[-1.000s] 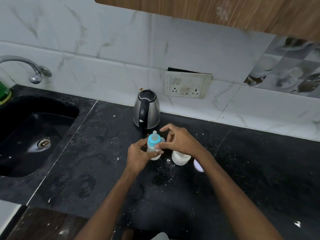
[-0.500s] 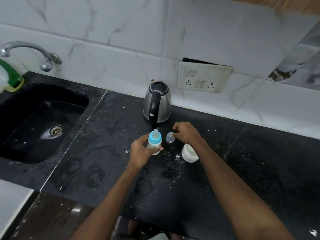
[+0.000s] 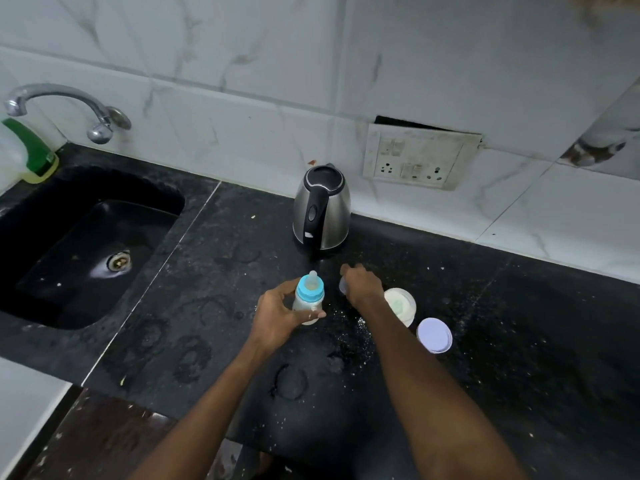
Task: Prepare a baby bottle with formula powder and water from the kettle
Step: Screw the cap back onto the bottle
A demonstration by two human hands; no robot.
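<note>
The left hand (image 3: 277,315) grips the baby bottle (image 3: 309,297), fingers and thumb curled round its body; it stands upright mid-bench with blue collar and clear teat on. Just beside it, the right hand (image 3: 360,285) pinches a small clear cap (image 3: 343,285) down at the bench (image 3: 519,341). An open formula tub (image 3: 401,304) and its lid (image 3: 434,335) sit right of that wrist. The steel kettle (image 3: 321,209) stands near the back wall. White powder speckles the black stone. The sink (image 3: 86,244) lies well apart toward the left edge.
</note>
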